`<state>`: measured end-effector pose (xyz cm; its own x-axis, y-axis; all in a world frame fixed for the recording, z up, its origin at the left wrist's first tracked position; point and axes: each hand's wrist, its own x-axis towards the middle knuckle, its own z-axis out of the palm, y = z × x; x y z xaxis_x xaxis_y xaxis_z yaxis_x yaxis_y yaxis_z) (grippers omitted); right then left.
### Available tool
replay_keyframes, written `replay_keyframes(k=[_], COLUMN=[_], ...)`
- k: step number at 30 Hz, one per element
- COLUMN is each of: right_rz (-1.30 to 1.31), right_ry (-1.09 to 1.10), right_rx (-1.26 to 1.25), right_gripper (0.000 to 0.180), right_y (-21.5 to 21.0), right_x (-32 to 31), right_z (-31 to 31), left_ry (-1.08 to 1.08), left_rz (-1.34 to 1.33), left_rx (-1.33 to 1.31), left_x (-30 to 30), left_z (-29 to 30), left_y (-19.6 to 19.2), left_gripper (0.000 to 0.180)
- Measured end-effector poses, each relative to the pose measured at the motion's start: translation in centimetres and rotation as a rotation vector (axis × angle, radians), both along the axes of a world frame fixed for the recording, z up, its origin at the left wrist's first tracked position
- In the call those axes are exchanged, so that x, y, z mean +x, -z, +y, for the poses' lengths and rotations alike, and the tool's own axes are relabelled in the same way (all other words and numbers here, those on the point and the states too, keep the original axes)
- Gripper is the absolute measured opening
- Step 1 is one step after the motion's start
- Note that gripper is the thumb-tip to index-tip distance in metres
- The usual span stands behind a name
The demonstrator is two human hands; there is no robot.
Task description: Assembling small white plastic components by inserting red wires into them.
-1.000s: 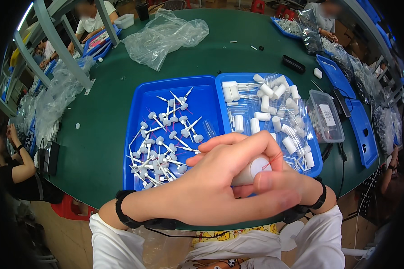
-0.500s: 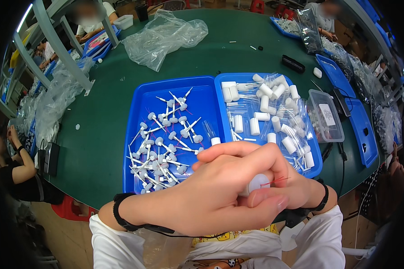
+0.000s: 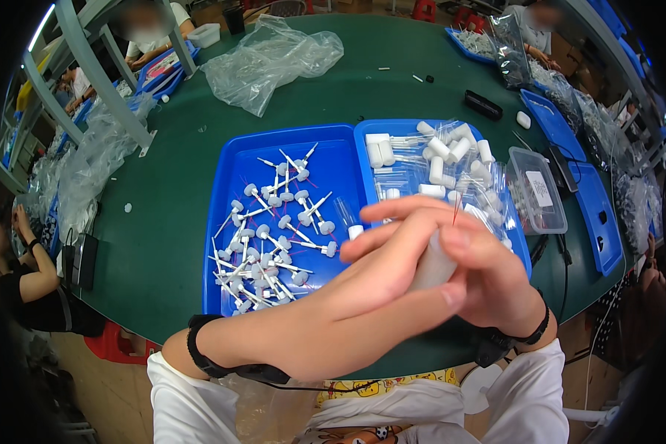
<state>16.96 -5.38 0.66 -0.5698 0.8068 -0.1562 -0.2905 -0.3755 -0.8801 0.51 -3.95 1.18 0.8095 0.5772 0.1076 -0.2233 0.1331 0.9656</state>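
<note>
Between my two hands, over the near edge of the trays, a whitish cylindrical piece (image 3: 434, 260) stands tilted with a thin red wire at its top. My left hand (image 3: 370, 292) wraps its near side, the thumb lying along it. My right hand (image 3: 492, 270) closes from the other side, its thumb against the upper end. The palms hide the lower part of the piece. Just beyond, in the left blue tray (image 3: 303, 138), lies a clear tube with a white end (image 3: 355, 231), beside many grey-headed white stems (image 3: 263, 233) with red wires.
The right blue tray (image 3: 360, 137) holds white cylinders (image 3: 436, 148) and clear tubes. To its right stand a clear plastic box (image 3: 522, 159) and a black case (image 3: 483, 105). A crumpled plastic bag (image 3: 274, 63) lies at the back. Other people sit around the green table (image 3: 163, 207).
My hands have turned the whitish piece from pointing toward the right to more upright, its red wire now upward. The fingers reaching over the left tray have spread apart.
</note>
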Motion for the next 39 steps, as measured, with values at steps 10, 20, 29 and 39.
replay_keyframes(k=[10,20,29,39], right_rz=[-0.247,-0.775,-0.858,-0.786], right_ry=[0.559,0.591,0.706,0.787], right_rx=[0.999,1.62,1.685,1.811], right_gripper=[0.097,0.066,0.063,0.052], right_y=[0.4,-0.4,-0.2,0.0], right_x=[0.3,0.8,0.6,1.0], right_z=[0.8,1.2,0.8,1.0], left_ry=[-0.097,-0.163,-0.172,-0.135], left_rz=[-0.187,-0.184,-0.224,-0.185], left_rx=[-0.105,-0.096,-0.061,-0.017], left_x=[0.2,0.0,0.4,0.5], left_z=[0.8,0.5,0.7,0.8], left_y=[-0.3,-0.2,0.1,0.8], left_gripper=[0.054,0.041,0.04,0.043])
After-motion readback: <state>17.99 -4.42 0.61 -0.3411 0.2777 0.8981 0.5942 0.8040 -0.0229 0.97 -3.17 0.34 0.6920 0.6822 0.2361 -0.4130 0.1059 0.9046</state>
